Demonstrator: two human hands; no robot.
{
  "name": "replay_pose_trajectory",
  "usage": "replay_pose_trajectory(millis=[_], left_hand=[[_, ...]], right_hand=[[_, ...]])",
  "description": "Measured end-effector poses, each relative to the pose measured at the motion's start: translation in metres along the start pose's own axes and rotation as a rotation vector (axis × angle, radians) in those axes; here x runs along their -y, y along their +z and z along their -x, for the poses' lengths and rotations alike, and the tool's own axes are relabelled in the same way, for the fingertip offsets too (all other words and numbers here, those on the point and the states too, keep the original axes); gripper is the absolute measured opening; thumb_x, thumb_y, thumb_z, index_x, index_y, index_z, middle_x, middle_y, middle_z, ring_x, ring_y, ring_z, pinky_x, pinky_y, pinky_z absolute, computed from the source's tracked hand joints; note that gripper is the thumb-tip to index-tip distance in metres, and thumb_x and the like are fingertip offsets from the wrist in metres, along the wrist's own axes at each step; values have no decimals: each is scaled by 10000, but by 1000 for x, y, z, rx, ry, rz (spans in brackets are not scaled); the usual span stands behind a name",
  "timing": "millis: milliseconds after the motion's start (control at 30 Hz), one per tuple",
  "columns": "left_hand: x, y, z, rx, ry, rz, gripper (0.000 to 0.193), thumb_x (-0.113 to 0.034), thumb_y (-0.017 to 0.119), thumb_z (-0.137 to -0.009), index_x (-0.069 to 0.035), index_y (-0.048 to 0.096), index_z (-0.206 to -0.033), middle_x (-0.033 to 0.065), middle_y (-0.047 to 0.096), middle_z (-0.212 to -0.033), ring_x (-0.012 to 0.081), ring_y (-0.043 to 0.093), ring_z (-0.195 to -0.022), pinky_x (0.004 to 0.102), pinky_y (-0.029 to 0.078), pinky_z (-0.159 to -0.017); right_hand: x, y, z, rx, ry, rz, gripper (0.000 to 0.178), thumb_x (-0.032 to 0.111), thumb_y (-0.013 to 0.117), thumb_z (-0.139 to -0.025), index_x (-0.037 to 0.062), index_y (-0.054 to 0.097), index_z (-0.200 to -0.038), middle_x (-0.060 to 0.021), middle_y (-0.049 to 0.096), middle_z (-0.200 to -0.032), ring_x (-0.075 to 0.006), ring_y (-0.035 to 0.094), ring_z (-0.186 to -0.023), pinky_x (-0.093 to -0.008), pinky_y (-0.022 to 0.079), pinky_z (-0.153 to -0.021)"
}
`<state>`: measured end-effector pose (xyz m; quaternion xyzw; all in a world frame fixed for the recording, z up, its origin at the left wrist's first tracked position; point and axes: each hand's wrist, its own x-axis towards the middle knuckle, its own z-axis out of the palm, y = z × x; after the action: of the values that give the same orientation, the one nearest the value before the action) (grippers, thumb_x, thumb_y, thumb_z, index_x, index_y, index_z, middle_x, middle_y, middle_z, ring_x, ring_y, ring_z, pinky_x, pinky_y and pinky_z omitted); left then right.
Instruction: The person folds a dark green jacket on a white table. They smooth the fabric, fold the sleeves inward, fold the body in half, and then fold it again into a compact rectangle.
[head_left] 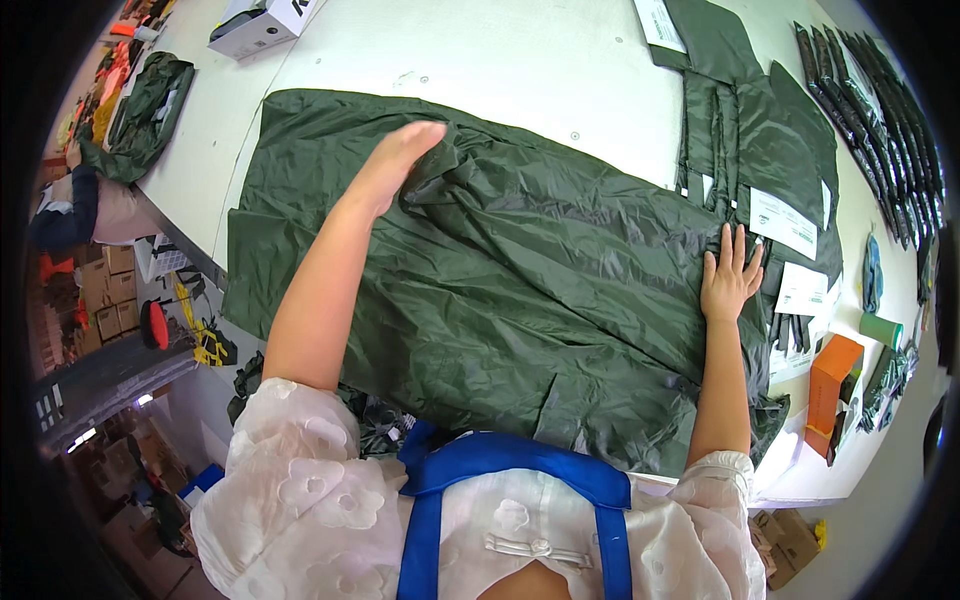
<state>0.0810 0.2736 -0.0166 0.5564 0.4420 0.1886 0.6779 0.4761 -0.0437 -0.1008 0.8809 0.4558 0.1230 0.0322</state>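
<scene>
A large dark green garment (560,260) of thin, shiny fabric lies spread and creased across the white table in front of me. My left hand (398,160) is over its upper left part, seen edge-on and stretched out, beside a raised fold of the cloth. Part of its fingers is hidden from this angle. At the garment's right end, my right hand (731,278) rests flat, fingers spread, close to white paper labels (784,224). Neither hand visibly grips anything.
More folded green garments (765,130) lie at the right, near a row of black plastic-wrapped packs (860,130). An orange box (833,395) and a green roll (881,329) stand at the right edge. A white box (262,28) sits far left. Another person's sleeve (70,210) shows at left.
</scene>
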Motion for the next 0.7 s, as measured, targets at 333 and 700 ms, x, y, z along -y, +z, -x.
replay_pose_trajectory(millis=[333, 700], left_hand=[[44, 18, -76, -434, 311, -1116, 270, -171, 669, -818, -111, 593, -1070, 48, 648, -1015, 238, 591, -918, 374, 446, -809], [-25, 1, -109, 352, 232, -1368, 173, -31, 638, -709, -69, 543, -849, 104, 629, -793, 278, 595, -758, 387, 455, -715]], right_hand=[[-16, -17, -21, 89, -30, -111, 436, 267, 527, -916, 270, 479, -1349, -4, 460, -1380, -312, 419, -1245, -502, 329, -1014], [-56, -80, -84, 526, -213, -294, 498, 68, 701, -653, 14, 583, -1133, -186, 637, -1092, -371, 587, -1040, -411, 470, -884]])
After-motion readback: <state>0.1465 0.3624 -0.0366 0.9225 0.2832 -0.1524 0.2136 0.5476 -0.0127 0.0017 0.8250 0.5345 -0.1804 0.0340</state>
